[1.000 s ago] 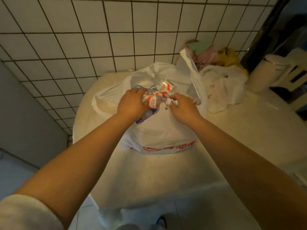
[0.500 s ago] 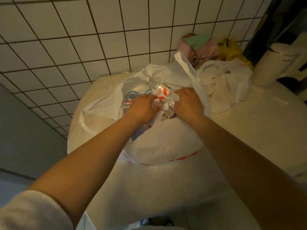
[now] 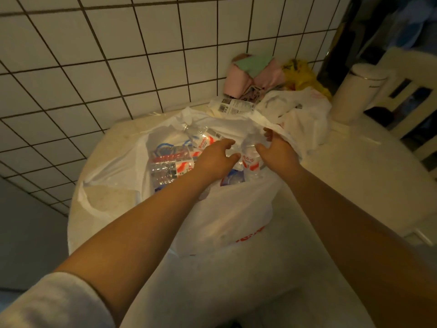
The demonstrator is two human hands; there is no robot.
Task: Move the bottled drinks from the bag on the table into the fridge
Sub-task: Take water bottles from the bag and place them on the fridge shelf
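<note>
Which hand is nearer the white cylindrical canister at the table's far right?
Right. The right hand reaches into the white plastic bag, nearer the white cylindrical canister; the left hand is farther left.

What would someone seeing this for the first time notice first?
Two bare hands reaching into an open white plastic bag at the middle of the pale table: the left hand and the right hand close around an upright clear bottle with a red and white label. More bottles lie inside the bag to the left. Behind, against the tiled wall, sit pink and yellow bundles and a white canister.
</note>
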